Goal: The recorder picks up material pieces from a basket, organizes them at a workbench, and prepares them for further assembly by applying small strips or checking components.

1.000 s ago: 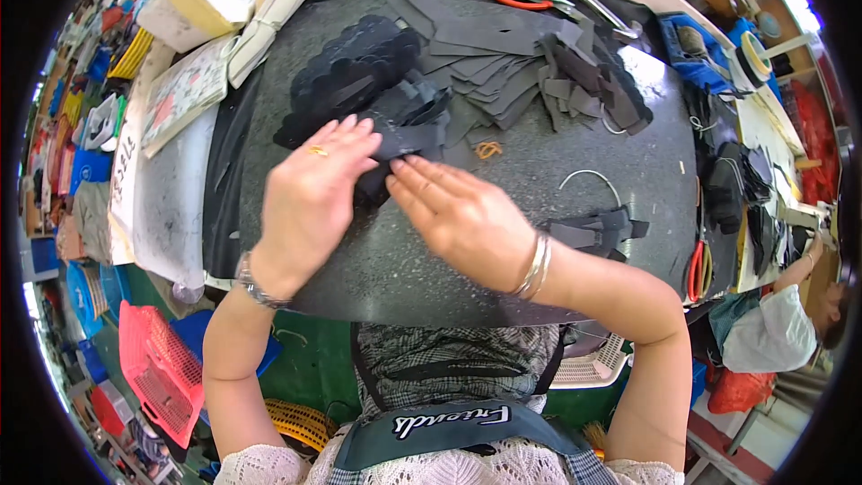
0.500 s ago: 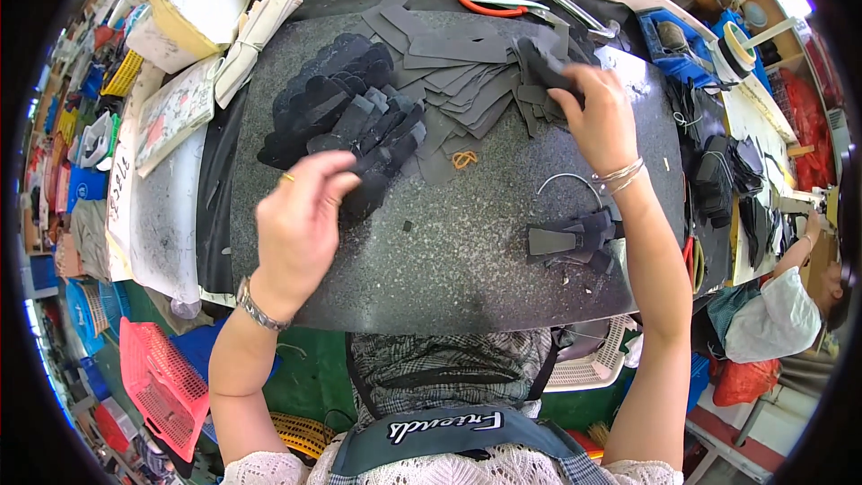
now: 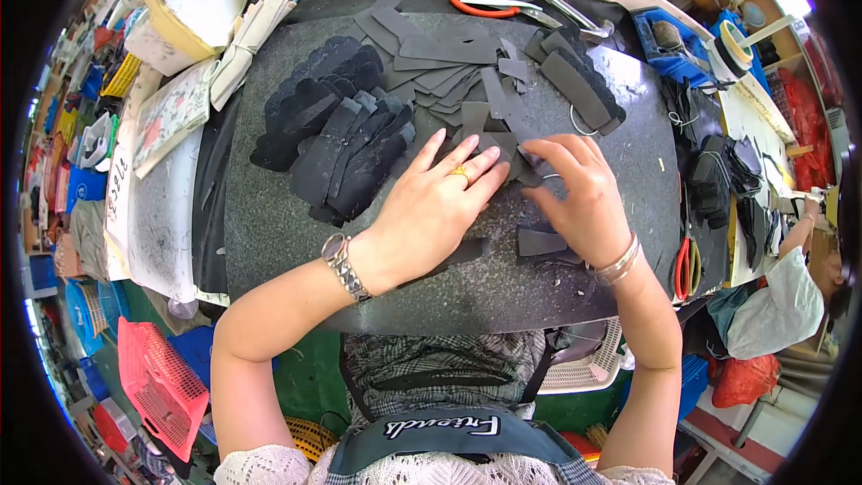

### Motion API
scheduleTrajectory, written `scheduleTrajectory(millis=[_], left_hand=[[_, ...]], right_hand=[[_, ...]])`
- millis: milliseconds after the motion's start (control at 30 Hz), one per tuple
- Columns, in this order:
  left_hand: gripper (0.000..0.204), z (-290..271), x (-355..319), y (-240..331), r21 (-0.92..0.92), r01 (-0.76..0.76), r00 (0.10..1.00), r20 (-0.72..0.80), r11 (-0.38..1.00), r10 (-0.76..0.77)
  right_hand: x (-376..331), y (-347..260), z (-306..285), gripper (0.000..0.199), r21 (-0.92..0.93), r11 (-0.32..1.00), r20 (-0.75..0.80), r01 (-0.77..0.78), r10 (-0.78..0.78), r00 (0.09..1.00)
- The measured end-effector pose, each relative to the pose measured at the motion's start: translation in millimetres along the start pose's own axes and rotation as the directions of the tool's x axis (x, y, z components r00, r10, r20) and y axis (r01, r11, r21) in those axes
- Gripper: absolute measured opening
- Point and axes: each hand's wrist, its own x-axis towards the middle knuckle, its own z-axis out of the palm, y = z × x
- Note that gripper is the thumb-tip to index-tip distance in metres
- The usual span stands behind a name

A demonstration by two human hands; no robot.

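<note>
My left hand [image 3: 440,198] lies with its fingers spread over small flat grey pieces [image 3: 476,115] near the middle of the worktable. Close beside it, my right hand [image 3: 584,198] is curved, thumb and fingers apart, its fingertips at the edge of the same grey pieces. Whether the right fingertips press on a piece is hard to make out. Just beyond lies a fanned heap of grey cut pieces [image 3: 449,52]. Dark scalloped pieces [image 3: 323,81] and a bundle of long dark strips [image 3: 355,153] lie to the left. Some small dark pieces [image 3: 539,242] sit below my right hand.
A curved stack of dark pieces [image 3: 575,85] lies back right. Orange-handled scissors [image 3: 489,7] rest at the far edge, near a blue bin [image 3: 669,45]. Another pair of scissors [image 3: 689,265] is at the right edge. A pink basket [image 3: 162,386] stands lower left. Another person works far right.
My left hand has moved right and come down onto the grey pieces. My right hand has moved nearer to me, away from the dark pieces at the back right. The orange band is now out of sight.
</note>
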Motion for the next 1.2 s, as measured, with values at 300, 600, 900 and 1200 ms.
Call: scheduleTrajectory(millis=[300, 600, 900, 1200], left_hand=[[0.044, 2.4, -0.6, 0.9, -0.005, 0.016, 0.999, -0.036, 1.0, -0.016], [0.038, 4.9, 2.6, 2.1, -0.008, 0.013, 0.998, -0.069, 1.0, -0.014], [0.057, -1.8, -0.7, -7.5, -0.088, 0.022, 0.998, -0.062, 0.996, -0.028], [0.012, 7.9, 31.0, -5.9, -0.37, 0.036, 0.934, -0.319, 0.928, -0.164]], right_hand=[[16.6, 4.1, -6.4, 0.014, -0.145, 0.986, -0.297, 0.079, -0.119, 0.948], [10.1, 31.2, -14.1, 0.038, -0.024, 0.995, -0.14, -0.096, 0.092, 0.986], [-13.4, 7.1, -39.3, 0.015, 0.228, 0.895, 0.008, -0.383, 0.392, 0.92], [-1.0, 1.3, 0.9, 0.009, 0.515, 0.635, 0.318, -0.575, 0.482, 0.817]])
